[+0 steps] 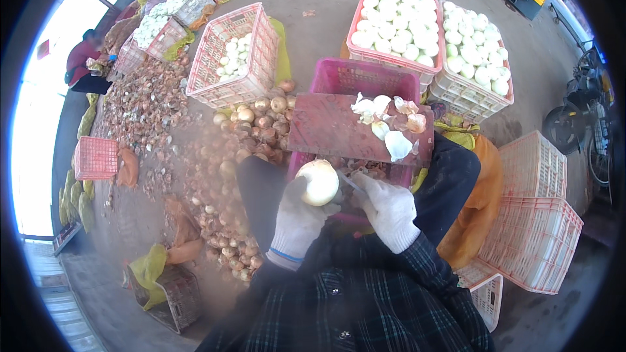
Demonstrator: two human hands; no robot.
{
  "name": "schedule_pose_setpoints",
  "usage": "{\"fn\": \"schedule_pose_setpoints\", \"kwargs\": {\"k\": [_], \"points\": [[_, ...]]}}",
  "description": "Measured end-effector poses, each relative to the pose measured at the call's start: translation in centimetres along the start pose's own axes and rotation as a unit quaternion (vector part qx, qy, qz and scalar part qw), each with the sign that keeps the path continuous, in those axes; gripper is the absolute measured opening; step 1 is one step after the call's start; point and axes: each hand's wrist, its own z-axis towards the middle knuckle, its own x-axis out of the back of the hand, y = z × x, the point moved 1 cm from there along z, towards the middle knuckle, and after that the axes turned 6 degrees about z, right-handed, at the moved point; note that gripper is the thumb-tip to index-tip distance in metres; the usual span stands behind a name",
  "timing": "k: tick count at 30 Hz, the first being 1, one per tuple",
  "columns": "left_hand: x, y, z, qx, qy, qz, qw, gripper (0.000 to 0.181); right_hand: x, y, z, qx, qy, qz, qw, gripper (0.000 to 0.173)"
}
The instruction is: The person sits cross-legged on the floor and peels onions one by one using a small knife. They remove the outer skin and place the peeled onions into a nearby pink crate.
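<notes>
My left hand [299,215], in a white knitted glove, holds a mostly peeled onion [319,183] over a magenta plastic crate [402,175]. My right hand [384,200], gloved too, is closed on a small knife whose blade [351,182] points up and left, just right of the onion; its handle is hidden in the fingers. Across the crate lies a worn reddish wooden board [327,124]. White onion layers [397,145] and papery brown skins [416,123] lie on its right half. Onion skins are visible in the crate beneath the board.
Unpeeled onions [266,132] are heaped on the floor at the left. Full crates of peeled onions [398,24] stand ahead, and a partly filled crate [261,54] ahead left. Stacked crates [530,239] stand at the right. A co-worker [85,61] sits far left beside scattered skins [146,102].
</notes>
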Motion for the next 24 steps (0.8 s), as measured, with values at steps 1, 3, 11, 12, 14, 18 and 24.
{"fn": "schedule_pose_setpoints", "kwargs": {"k": [1, 3, 11, 12, 14, 18, 24], "points": [[-0.2, -0.2, 0.1, 0.004, 0.0, 0.012, 1.0, 0.057, 0.0, 0.0, 0.0, 0.027, 0.001, -0.024, 0.999, 0.038], [-0.1, -0.6, 0.3, 0.031, 0.02, 0.003, 0.999, 0.057, -0.4, 0.2, -0.1, 0.054, 0.005, -0.078, 0.995, 0.035], [0.3, -1.0, 0.8, 0.037, 0.016, 0.061, 0.997, 0.054, -2.1, 1.1, -0.2, 0.029, 0.009, -0.167, 0.985, 0.034], [0.3, -1.0, 0.8, 0.03, 0.023, 0.078, 0.996, 0.055, -2.2, 1.2, -0.3, 0.027, 0.002, -0.176, 0.984, 0.034], [0.2, -1.0, 0.9, 0.01, 0.035, 0.119, 0.992, 0.057, -2.7, 1.6, -0.4, 0.033, 0.01, -0.152, 0.988, 0.03], [0.7, -1.2, 1.3, -0.017, 0.057, 0.164, 0.985, 0.061, -1.6, 0.6, -0.4, -0.288, -0.127, 0.426, 0.848, 0.023], [0.4, -0.8, 1.3, -0.001, 0.053, 0.183, 0.982, 0.065, -1.6, 1.1, -0.1, -0.306, -0.081, 0.365, 0.875, 0.03]]}}
